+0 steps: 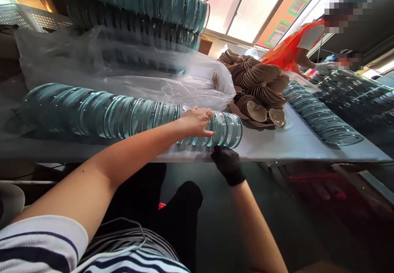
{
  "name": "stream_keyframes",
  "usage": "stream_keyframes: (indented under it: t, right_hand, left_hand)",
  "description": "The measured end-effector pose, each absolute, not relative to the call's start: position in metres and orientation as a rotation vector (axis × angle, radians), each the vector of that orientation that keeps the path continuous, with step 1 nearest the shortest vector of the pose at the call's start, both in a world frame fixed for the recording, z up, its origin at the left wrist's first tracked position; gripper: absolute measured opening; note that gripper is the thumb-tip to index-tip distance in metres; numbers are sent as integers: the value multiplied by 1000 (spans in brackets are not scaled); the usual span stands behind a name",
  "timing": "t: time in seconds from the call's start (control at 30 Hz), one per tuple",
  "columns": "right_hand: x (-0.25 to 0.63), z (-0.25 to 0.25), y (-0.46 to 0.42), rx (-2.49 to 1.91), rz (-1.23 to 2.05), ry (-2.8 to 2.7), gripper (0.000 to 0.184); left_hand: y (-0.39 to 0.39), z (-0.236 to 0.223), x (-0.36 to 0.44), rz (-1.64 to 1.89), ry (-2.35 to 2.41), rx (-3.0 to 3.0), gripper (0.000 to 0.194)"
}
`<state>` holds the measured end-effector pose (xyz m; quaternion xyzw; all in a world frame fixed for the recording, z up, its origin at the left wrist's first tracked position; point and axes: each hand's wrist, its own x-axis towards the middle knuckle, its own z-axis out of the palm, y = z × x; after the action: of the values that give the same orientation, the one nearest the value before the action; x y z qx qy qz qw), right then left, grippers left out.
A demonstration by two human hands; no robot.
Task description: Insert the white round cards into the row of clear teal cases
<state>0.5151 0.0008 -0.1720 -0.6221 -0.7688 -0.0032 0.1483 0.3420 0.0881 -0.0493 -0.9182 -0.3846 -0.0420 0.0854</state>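
A long row of round, greenish glass lids (120,115), standing on edge and pressed face to face, lies along the front of the table. My left hand (197,122), bare, lies over the top of this row near its right end, thumb apart from the fingers. At the lower front edge by that same end, my right hand (227,162) wears a black glove with bare fingertips showing. Its fingers are curled in against the bottom of the lids, and what they pinch, if anything, is hidden.
Behind the row lies a clear plastic bag (138,74), with more stacked glass (147,2) above it. Brown moulded pieces (261,84) are heaped to the right on the white tabletop (301,141). Another glass row (320,117) lies beyond, near a person in orange (286,49).
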Motion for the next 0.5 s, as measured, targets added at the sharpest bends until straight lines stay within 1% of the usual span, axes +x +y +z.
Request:
stream_keyframes:
  t: [0.1, 0.17, 0.27, 0.37, 0.43, 0.5]
  right_hand:
    - [502, -197, -8, -1777, 41, -2183, 44]
    - [507, -190, -7, -1751, 88, -2209, 42]
    - [536, -150, 11, -1770, 113, -2139, 37]
    - [568, -93, 54, -1815, -55, -2005, 38]
    - [578, -61, 92, -1905, -82, -2199, 37]
    - [576, -40, 128, -2007, -36, -2486, 35]
  left_hand:
    - [89, -44, 340, -72, -1170, -2760, 76]
    - [90, -38, 342, -2, -1178, -2756, 79]
    - [92, -33, 357, 46, -1123, -2749, 83]
    - [95, -39, 377, 4, -1043, -2790, 87]
    - [97, -48, 387, -11, -1018, -2798, 89]
    - [98, -56, 390, -25, -1008, -2785, 91]
